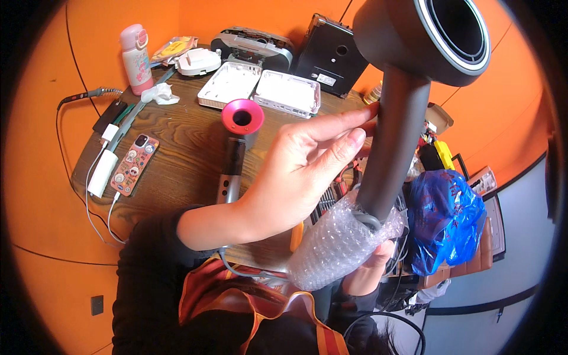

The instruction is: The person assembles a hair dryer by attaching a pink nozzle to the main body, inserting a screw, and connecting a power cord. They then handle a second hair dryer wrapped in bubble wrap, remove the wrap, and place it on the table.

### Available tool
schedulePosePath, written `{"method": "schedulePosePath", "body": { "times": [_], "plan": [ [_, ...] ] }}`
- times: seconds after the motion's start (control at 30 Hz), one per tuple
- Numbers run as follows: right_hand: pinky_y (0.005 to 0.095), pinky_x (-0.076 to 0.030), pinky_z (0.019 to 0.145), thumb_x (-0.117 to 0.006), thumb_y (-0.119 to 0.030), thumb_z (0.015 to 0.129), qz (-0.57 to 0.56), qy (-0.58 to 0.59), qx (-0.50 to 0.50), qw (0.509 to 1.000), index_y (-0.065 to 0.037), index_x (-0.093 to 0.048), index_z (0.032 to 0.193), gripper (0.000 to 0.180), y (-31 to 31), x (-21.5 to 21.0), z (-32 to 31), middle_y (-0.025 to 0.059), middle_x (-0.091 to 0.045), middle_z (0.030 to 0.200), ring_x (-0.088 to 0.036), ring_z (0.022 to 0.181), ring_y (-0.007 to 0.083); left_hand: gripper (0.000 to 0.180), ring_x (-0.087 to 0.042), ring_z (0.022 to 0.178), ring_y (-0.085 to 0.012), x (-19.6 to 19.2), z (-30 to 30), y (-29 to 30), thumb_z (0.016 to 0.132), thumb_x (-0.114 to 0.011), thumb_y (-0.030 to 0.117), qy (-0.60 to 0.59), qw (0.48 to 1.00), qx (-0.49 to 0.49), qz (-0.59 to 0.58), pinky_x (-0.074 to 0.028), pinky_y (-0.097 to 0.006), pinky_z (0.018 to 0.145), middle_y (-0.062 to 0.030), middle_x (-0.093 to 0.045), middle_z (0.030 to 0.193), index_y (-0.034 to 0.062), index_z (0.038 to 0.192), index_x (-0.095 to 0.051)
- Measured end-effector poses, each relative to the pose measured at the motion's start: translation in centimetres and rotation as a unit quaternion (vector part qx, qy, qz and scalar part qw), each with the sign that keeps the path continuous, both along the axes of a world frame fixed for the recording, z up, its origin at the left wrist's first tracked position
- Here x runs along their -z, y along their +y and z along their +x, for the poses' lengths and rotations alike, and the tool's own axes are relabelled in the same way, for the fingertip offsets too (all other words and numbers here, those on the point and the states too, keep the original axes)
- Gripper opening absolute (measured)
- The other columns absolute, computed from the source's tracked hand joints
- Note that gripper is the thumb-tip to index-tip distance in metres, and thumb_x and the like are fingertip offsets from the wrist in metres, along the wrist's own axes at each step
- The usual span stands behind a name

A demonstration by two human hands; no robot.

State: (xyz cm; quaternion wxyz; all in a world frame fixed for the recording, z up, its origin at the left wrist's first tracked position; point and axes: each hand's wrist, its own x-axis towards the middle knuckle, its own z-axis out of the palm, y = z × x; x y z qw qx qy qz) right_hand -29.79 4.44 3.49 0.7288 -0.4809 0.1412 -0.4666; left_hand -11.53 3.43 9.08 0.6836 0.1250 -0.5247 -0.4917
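At the smooth, tubular handle of a dark-grey hair dryer (397,112), the left hand (296,168) has its fingertips against the near edge, thumb just beside; I cannot tell whether they grip. Below, one sleeve of clear bubble wrap (340,248) surrounds the handle's lower end, and the right hand (374,263) touches its underside, fingers mostly hidden, so their closure cannot be told. The dryer is raised above the wooden bench (183,127), its round head uppermost.

Beyond the left wrist is a second dryer (242,118), with a magenta ring-shaped nozzle. Farther out are two shallow white plastic casings (288,93), one phone (136,164) in a sticker-patterned case, one pink-and-white bottle (137,62), one black box (332,54) bearing a small white label, and one crumpled blue plastic bag (444,219) with red print.
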Motion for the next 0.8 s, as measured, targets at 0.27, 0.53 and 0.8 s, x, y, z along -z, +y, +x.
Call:
{"method": "schedulePosePath", "body": {
  "times": [0.27,0.53,0.8],
  "plan": [
    [0.0396,-0.048,0.086,-0.073,-0.027,0.047,0.112,-0.065,0.017,0.991,0.007,-0.045,0.119,0.084,0.6,0.7,0.5,0.0216,-0.056,0.107,-0.059,0.095,0.0324,0.037,-0.053,0.112,-0.0209,0.2,0.5,0.1,0.093,-0.045,0.006,-0.04,0.999,-0.001,-0.006,-0.044,-0.035,0.094,-0.0158,-0.051,0.126,-0.0007,0.129,-0.043],
    [0.0393,-0.049,0.083,-0.072,-0.034,0.051,0.123,-0.063,0.04,0.99,0.008,-0.044,0.118,0.083,1.6,0.6,0.6,0.0215,-0.055,0.105,-0.059,0.091,0.0311,0.042,-0.054,0.109,-0.02,0.4,0.4,-0.2,0.092,-0.047,0.008,-0.042,0.999,0.013,0.027,-0.047,-0.034,0.091,-0.0158,-0.053,0.123,-0.0018,0.132,-0.038],
    [0.0392,-0.05,0.081,-0.073,-0.039,0.053,0.137,-0.06,0.05,0.988,0.007,-0.043,0.119,0.085,1.9,0.0,1.0,0.0207,-0.055,0.105,-0.059,0.092,0.0307,0.042,-0.056,0.105,-0.0199,0.6,0.4,-0.3,0.092,-0.048,0.008,-0.031,0.998,0.019,0.044,-0.048,-0.033,0.089,-0.0164,-0.054,0.121,-0.0026,0.132,-0.038]
  ]
}}
